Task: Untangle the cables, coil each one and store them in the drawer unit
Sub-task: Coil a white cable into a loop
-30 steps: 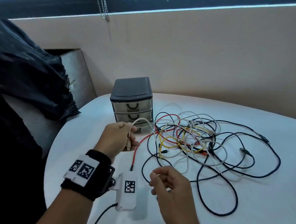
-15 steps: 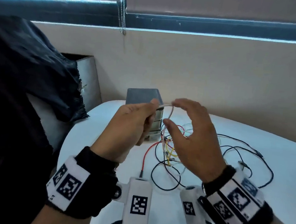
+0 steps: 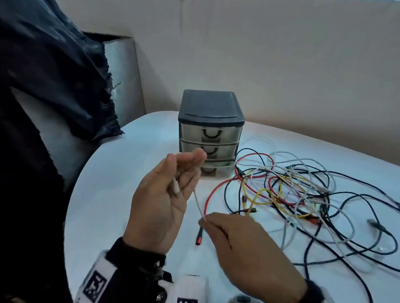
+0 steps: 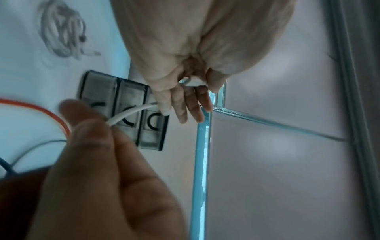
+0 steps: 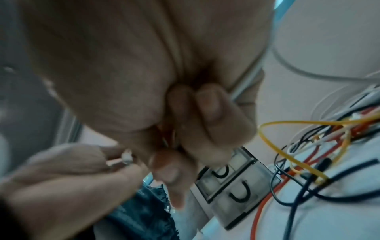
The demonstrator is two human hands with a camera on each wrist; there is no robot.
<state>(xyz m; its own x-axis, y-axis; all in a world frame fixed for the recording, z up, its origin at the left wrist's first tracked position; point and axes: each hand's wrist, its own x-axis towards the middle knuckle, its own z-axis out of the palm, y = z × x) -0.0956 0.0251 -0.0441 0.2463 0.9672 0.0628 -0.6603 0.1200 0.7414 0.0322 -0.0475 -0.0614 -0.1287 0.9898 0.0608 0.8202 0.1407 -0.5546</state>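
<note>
The white cable being worked looks thin, light and limp: it should bend into loops with little effort, yet a smooth jacket like this is likely to slip through a loose pinch and to spring open once coiled, so the safest holds are probably at the stiffer plug end and a short way along the cord, not out in the slack. It runs taut in the air in front of the drawer unit, between the two hands, its far length trailing back toward the cable tangle that lies on the tabletop to the right of the drawer unit. The left hand is raised in front of the drawer unit's lower drawers, palm turned toward the person, fingers mostly upright with the tips bent over to pinch the cord, the plug end lying against the palm. The right hand sits lower and nearer the person than the drawer unit, back upward, thumb and forefinger pinching the cord, the other fingers curled under. All three drawers look closed, and red, yellow, black and white leads remain interlaced in the tangle.
</note>
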